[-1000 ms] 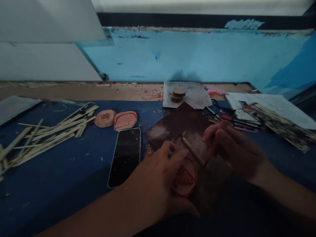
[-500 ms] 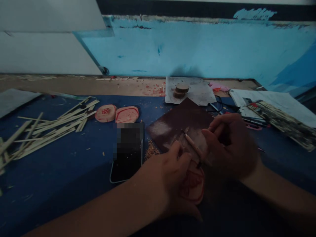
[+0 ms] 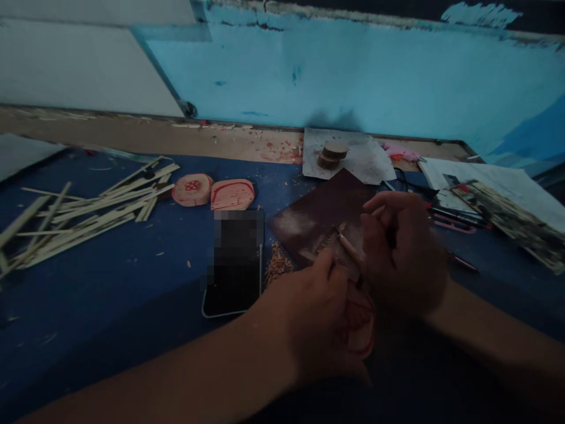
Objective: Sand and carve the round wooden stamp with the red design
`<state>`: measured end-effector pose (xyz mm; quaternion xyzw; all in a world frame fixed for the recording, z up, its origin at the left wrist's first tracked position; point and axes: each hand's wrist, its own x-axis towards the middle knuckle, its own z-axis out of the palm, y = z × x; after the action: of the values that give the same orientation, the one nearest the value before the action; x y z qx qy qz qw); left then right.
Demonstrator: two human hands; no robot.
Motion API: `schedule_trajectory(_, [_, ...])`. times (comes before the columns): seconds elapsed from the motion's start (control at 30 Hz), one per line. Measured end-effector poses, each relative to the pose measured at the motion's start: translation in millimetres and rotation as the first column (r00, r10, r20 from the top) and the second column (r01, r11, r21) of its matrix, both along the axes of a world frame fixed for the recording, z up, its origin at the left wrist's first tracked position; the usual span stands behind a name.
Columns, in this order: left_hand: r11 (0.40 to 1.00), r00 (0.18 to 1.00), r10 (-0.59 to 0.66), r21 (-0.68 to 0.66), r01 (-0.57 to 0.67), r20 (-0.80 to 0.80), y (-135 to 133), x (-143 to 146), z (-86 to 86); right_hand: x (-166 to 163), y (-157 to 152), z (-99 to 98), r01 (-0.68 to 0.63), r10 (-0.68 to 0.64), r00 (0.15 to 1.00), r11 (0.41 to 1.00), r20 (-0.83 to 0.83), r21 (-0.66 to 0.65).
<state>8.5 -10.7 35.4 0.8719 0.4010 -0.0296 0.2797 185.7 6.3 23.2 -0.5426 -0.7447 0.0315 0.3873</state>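
Observation:
My left hand point(image 3: 313, 306) is closed around the side of a wood slice point(image 3: 355, 330) with a red drawn design and a red rim line. Just beyond the slice, a slim carving tool point(image 3: 351, 244) with a pale wooden handle lies slanted over dark brown sandpaper point(image 3: 304, 218). Close to the tool's right side is my right hand point(image 3: 401, 253), raised with its fingers curled and thumb near the forefinger. Whether anything small sits in that pinch is too dark to tell. The left fingers hide part of the slice.
A phone point(image 3: 236, 265) lies left of my hands, beside wood shavings point(image 3: 279, 265). Behind it rest two red-marked wood slices point(image 3: 192, 189) and several thin wooden sticks point(image 3: 101, 218). Stacked plain slices point(image 3: 334, 150) stand on paper at the back. A pen point(image 3: 463, 261) lies right.
The camera view has tilted down and shifted slightly, so the table sits higher in the picture. My left hand keeps the wood slice; my right hand stays curled beside the tool.

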Motion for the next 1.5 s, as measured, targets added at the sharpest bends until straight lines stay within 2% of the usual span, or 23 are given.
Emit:
schedule_trajectory(0.17, [1.000, 1.000, -0.009, 0.023, 0.009, -0.011, -2, 2, 1.7, 0, -3, 1.4, 0.002, -0.003, 0.999, 1.000, 0.040, 0.010])
schedule_trajectory(0.37, [0.999, 1.000, -0.006, 0.042, 0.006, 0.001, -2, 1, -0.3, 3, -2, 3.8, -0.077, 0.073, 0.995, 0.995, 0.070, 0.058])
schedule_trajectory(0.63, [1.000, 1.000, 0.015, -0.017, -0.015, -0.007, -5, 2, 2.8, 5, 14, -14.0, -0.048, 0.049, 0.998, 0.998, -0.032, 0.029])
schedule_trajectory(0.8, [1.000, 1.000, -0.013, 0.012, 0.013, -0.004, -8, 3, 3.5, 7, 21, -22.6, -0.032, 0.023, 0.996, 0.994, -0.082, -0.104])
schedule_trajectory(1.03, [1.000, 0.998, -0.011, -0.006, 0.010, -0.064, -8, 6, 3.2, 7, 23, -30.5, -0.029, -0.032, 0.983, 0.944, -0.180, -0.327])
schedule_trajectory(1.23, [1.000, 0.997, -0.017, 0.002, 0.017, -0.076, -8, 7, 4.1, 7, 21, -31.0, -0.043, -0.030, 0.986, 0.904, -0.163, -0.425])
schedule_trajectory(1.5, [1.000, 0.997, -0.022, 0.009, 0.023, -0.072, -8, 6, 4.2, 6, 25, -31.2, -0.121, 0.031, 0.980, 0.879, -0.198, -0.462])
